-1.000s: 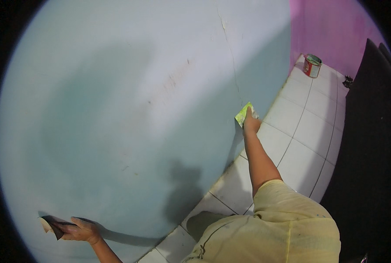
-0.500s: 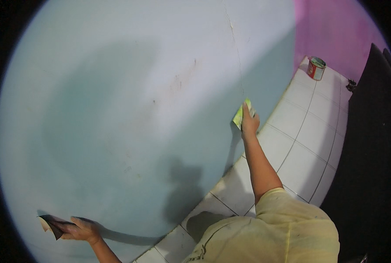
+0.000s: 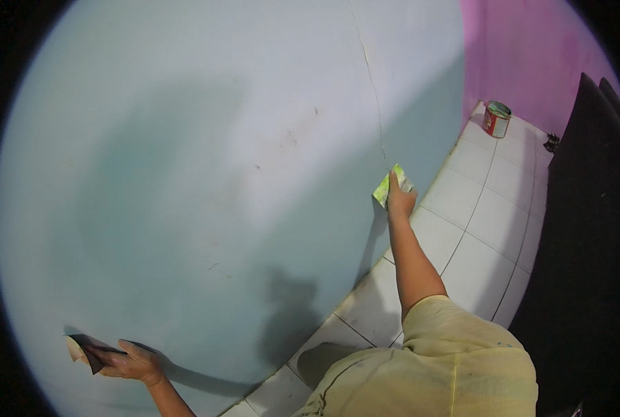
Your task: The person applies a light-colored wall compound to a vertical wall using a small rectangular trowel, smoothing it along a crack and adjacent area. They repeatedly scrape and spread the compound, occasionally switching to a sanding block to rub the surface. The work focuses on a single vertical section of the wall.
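A pale blue-green wall (image 3: pixel 205 174) fills most of the view, with a thin crack (image 3: pixel 374 90) running down it. My right hand (image 3: pixel 400 201) presses a green and yellow scraper (image 3: pixel 386 186) against the wall near the lower end of the crack. Low on the left, my left hand (image 3: pixel 133 360) holds a folded brown sheet of sandpaper (image 3: pixel 80 345) flat on the wall. My yellow sleeve (image 3: pixel 456 361) shows at the bottom.
White floor tiles (image 3: pixel 483 222) run along the foot of the wall. A red and white paint can (image 3: pixel 496 119) stands in the far corner by a pink wall (image 3: pixel 525 55). A dark panel (image 3: pixel 588 243) stands on the right.
My right hand has slid the scraper slightly up the wall toward the crack. My left hand stays in place with the sandpaper.
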### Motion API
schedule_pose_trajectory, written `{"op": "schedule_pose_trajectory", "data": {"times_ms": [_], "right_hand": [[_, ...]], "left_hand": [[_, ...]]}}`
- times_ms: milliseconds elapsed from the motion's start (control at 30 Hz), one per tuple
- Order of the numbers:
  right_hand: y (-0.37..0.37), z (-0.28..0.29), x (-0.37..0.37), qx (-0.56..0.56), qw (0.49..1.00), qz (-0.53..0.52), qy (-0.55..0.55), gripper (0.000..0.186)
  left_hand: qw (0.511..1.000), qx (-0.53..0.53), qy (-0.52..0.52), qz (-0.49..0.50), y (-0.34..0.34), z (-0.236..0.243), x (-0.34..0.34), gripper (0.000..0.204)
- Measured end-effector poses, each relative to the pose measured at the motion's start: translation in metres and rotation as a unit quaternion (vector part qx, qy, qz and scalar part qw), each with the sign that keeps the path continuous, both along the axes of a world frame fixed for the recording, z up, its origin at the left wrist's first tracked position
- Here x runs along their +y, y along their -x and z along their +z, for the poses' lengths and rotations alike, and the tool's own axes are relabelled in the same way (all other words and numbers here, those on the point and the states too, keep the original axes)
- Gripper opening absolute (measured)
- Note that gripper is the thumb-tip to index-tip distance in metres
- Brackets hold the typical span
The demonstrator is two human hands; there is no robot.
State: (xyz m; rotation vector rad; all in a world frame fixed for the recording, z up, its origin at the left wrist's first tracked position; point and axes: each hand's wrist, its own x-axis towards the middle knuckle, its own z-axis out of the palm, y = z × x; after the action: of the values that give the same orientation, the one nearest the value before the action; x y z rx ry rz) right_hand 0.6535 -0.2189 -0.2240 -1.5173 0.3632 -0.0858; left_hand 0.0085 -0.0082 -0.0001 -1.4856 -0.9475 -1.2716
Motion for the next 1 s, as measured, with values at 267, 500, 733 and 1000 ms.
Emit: {"op": "schedule_pose_trajectory", "data": {"times_ms": [267,500,733,1000], "right_hand": [[0.009,-0.006,0.015,-0.046,0.999,0.009,0.026,0.092],[-0.002,-0.044,0.038,-0.017,0.999,0.013,-0.033,0.083],[0.011,0.001,0.041,-0.043,0.992,0.061,-0.103,0.094],[-0.003,0.005,0.015,-0.043,0.986,0.056,-0.148,0.096]], "left_hand": [[1.0,0.006,-0.003,0.009,0.014,0.005,-0.01,0.082],[1.0,0.008,-0.004,0.016,0.02,0.002,-0.004,0.082],[1.0,-0.01,0.0,0.026,0.026,-0.002,0.001,0.081],[1.0,0.004,0.003,0.006,0.009,0.002,0.003,0.082]]}}
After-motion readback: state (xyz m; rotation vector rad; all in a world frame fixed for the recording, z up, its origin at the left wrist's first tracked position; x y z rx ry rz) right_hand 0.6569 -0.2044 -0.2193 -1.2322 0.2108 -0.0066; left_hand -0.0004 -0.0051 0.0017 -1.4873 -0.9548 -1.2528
